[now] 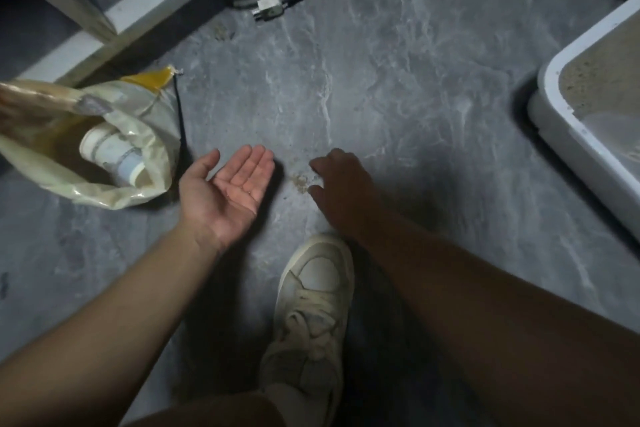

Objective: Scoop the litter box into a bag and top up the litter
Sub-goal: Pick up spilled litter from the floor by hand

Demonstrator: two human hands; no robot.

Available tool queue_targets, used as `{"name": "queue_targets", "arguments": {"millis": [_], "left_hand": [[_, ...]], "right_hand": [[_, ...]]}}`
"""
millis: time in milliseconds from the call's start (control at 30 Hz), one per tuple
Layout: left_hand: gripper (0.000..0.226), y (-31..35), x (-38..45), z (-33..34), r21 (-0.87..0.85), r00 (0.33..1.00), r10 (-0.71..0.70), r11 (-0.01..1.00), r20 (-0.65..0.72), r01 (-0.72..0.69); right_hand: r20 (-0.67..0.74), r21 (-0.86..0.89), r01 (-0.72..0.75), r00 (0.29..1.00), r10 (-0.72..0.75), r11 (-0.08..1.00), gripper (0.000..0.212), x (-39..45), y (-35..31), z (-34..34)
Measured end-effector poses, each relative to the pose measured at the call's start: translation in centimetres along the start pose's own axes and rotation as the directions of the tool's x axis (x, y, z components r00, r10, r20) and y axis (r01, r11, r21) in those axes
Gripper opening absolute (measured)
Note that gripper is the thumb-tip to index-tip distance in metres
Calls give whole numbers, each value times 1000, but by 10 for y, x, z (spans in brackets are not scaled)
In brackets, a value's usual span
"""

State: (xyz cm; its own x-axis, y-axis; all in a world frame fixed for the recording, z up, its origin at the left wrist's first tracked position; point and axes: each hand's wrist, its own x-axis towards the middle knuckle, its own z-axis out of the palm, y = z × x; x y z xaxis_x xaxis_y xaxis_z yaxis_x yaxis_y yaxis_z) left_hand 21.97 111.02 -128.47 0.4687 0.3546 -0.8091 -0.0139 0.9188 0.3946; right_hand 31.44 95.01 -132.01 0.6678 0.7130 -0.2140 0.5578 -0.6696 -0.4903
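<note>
On grey floor: one spilled litter patch between two hands; left hand palm-up, fingers together; right hand palm-down, fingers curled over it. One bag left, one litter box right, one shoe.

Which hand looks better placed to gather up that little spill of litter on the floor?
The right hand: its fingertips are spread over the spilled litter. The left hand lies beside it palm up, open, probably ready to catch the grains and carry them to the bag.

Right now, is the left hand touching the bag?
Apart. The head view shows bare floor between the open, palm-up left hand and the bag.
</note>
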Motion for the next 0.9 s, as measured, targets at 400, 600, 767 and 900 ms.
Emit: {"name": "queue_targets", "arguments": {"millis": [400, 600, 767, 900], "left_hand": [[45, -7, 7, -24, 13, 999, -38, 999, -18, 38], [46, -9, 10, -23, 32, 999, -41, 999, -24, 42], [47, -4, 13, -24, 45, 999, -43, 998, -30, 45], [47, -3, 16, -22, 37, 999, -40, 998, -36, 41]], "right_hand": [[51, -166, 152, 988, -145, 974, 15, 17, -12, 19], [52, -131, 231, 973, -226, 964, 26, 22, -17, 24], [91, -103, 181, 981, -172, 978, 27, 26, -22, 23], [132, -147, 270, 959, -251, 952, 20, 25, -26, 13]]}}
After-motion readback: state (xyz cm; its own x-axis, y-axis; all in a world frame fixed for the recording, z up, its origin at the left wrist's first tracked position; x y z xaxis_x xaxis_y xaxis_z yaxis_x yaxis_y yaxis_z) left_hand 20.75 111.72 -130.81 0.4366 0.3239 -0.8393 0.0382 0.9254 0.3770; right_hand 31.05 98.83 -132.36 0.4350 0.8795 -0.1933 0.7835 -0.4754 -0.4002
